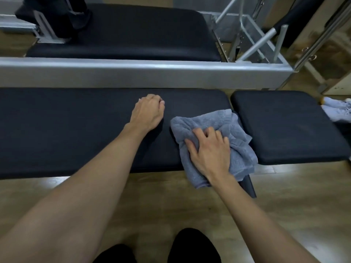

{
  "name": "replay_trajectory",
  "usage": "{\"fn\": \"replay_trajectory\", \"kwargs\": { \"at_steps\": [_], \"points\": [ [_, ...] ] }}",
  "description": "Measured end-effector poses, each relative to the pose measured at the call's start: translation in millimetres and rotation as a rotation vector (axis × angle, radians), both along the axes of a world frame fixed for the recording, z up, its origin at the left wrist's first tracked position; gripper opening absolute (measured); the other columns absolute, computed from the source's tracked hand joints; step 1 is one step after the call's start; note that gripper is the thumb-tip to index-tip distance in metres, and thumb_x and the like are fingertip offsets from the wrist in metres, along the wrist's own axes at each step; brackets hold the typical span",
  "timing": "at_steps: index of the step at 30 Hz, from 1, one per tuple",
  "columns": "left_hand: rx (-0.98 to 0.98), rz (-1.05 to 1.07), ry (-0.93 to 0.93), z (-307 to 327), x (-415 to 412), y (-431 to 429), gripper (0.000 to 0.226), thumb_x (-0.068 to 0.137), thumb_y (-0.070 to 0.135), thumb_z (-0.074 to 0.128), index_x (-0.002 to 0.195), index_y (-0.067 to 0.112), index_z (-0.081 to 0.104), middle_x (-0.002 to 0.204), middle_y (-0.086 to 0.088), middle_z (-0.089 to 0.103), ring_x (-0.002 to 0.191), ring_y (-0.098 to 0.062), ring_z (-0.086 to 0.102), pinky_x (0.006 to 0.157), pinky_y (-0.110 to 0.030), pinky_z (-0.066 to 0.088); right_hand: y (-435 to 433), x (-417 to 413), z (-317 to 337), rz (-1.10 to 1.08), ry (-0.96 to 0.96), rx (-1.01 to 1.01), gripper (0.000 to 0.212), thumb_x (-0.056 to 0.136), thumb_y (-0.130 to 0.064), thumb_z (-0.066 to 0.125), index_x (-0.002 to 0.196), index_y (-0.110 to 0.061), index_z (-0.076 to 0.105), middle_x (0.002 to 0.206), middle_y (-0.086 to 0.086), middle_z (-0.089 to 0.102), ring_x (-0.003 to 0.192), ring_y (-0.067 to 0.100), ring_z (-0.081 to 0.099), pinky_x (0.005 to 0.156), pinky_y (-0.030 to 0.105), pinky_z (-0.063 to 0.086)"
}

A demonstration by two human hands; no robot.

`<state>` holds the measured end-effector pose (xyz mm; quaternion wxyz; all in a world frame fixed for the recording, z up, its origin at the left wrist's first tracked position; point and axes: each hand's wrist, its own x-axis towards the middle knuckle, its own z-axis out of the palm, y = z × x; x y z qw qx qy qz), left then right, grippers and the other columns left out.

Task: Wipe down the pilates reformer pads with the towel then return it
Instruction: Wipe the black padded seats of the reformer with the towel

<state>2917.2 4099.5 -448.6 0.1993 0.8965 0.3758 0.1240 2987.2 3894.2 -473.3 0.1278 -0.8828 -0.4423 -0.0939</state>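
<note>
Long pad (66, 130) runs in from the far left: black, matte, no marks I can make out w/ this blur. Left hand (147, 112) sits on it near the back edge, fingers curled under and holding nothing. It looks like a prop for body weight.

Just right of it is the towel (182, 126), grey-blue and bunched. It lies on the right end of long pad, w/ one corner hanging past the front edge above the floor (171, 205). Right hand (209, 154) is on top of the towel, fingers spread and dug into the folds, gripping it and pressing down. The hands are apart, w/ a strip of bare pad between them. Further right, across a narrow gap, is the small pad (284, 128).

Step in hand, imo: wiping the right end of long pad.

To do it well:
- Flatten the towel under the palm vs. a tight wad, so more cloth meets the surface.
- Pull in the hanging corner so it doesn't drag on the floor.
- Work in overlapping passes, back to front, incl. the rounded edges and the side facing small pad.
- Shift left hand at some point and wipe the spot where it rests.

Small pad, and prob. the far pad (133, 35) behind the metal rail (133, 73), look like the next stops. Where the towel goes back to isn't visible.
</note>
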Motion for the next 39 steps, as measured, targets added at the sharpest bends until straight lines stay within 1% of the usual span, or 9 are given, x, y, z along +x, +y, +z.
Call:
{"fn": "replay_trajectory", "kwargs": {
  "at_steps": [4, 9, 12, 16, 20, 25, 31, 35, 39],
  "points": [
    [0.039, 0.001, -0.043, -11, -3, 20, 0.035, 0.102, 0.026, 0.036, 0.117, 0.008, 0.062, 0.127, -0.014, 0.06, 0.114, -0.034, 0.055, 0.102, -0.045, 0.04, 52, -1, 0, 0.076, -0.011, 0.003, 0.034, 0.095, -0.05, 0.042, 0.108, -0.022, 0.058, 0.096, 0.008, 0.059, 0.09, 0.031, 0.057, 0.075, 0.044, 0.04],
    [0.068, 0.05, -0.02, -20, 8, 69, 0.039, 0.102, 0.026, 0.032, 0.118, 0.007, 0.062, 0.126, -0.015, 0.06, 0.114, -0.035, 0.055, 0.101, -0.046, 0.04, 141, 53, -3, 0.124, 0.023, 0.016, 0.037, 0.096, -0.05, 0.042, 0.114, -0.021, 0.056, 0.107, 0.012, 0.06, 0.104, 0.035, 0.055, 0.083, 0.047, 0.04],
    [0.079, 0.086, 0.021, -29, 11, 98, 0.04, 0.103, 0.026, 0.031, 0.121, 0.005, 0.061, 0.124, -0.016, 0.062, 0.113, -0.035, 0.056, 0.111, -0.045, 0.032, 193, 86, -9, 0.13, 0.008, 0.027, 0.039, 0.096, -0.05, 0.039, 0.113, -0.02, 0.056, 0.111, 0.015, 0.063, 0.105, 0.038, 0.056, 0.083, 0.048, 0.04],
    [0.069, 0.079, 0.116, -27, -2, 106, 0.04, 0.103, 0.027, 0.033, 0.123, 0.007, 0.061, 0.122, -0.017, 0.065, 0.114, -0.035, 0.056, 0.116, -0.046, 0.021, 231, 106, -2, 0.131, 0.062, -0.117, 0.041, 0.097, -0.047, 0.036, 0.117, -0.017, 0.056, 0.117, 0.015, 0.061, 0.108, 0.037, 0.056, 0.084, 0.046, 0.038],
    [0.003, 0.101, 0.132, -10, -29, 109, 0.039, 0.103, 0.03, 0.035, 0.127, 0.011, 0.06, 0.128, -0.012, 0.063, 0.121, -0.031, 0.053, 0.114, -0.05, 0.024, 216, 87, 7, 0.093, 0.036, -0.108, 0.042, 0.098, -0.047, 0.034, 0.116, -0.017, 0.056, 0.115, 0.016, 0.062, 0.107, 0.036, 0.055, 0.087, 0.047, 0.039],
    [-0.032, 0.103, 0.131, 0, -44, 110, 0.038, 0.102, 0.031, 0.037, 0.122, 0.01, 0.062, 0.127, -0.012, 0.063, 0.121, -0.032, 0.053, 0.111, -0.052, 0.026, 156, 8, 7, 0.068, -0.002, -0.068, 0.034, 0.094, -0.048, 0.043, 0.109, -0.022, 0.058, 0.1, 0.012, 0.062, 0.092, 0.034, 0.057, 0.078, 0.045, 0.04],
    [-0.066, 0.085, 0.1, 4, -58, 110, 0.038, 0.102, 0.032, 0.037, 0.123, 0.011, 0.061, 0.13, -0.013, 0.061, 0.124, -0.033, 0.051, 0.113, -0.054, 0.023, 105, -88, 2, 0.136, -0.014, -0.074, 0.03, 0.095, -0.05, 0.041, 0.103, -0.024, 0.055, 0.09, 0.004, 0.056, 0.08, 0.025, 0.053, 0.07, 0.041, 0.039],
    [-0.015, 0.059, 0.059, -5, -67, 119, 0.037, 0.102, 0.031, 0.037, 0.12, 0.011, 0.062, 0.128, -0.012, 0.062, 0.121, -0.032, 0.052, 0.113, -0.05, 0.026, 114, -92, 3, 0.171, -0.019, -0.073, 0.033, 0.096, -0.05, 0.038, 0.106, -0.024, 0.057, 0.091, 0.005, 0.058, 0.082, 0.026, 0.055, 0.071, 0.042, 0.04],
    [0.004, 0.093, 0.019, -13, -67, 135, 0.04, 0.103, 0.031, 0.033, 0.107, 0.007, 0.065, 0.118, -0.017, 0.066, 0.111, -0.036, 0.057, 0.105, -0.049, 0.034, 167, -65, 4, 0.196, -0.006, -0.069, 0.035, 0.097, -0.05, 0.038, 0.111, -0.023, 0.056, 0.099, 0.007, 0.06, 0.091, 0.029, 0.057, 0.077, 0.044, 0.04]
  ]
}}
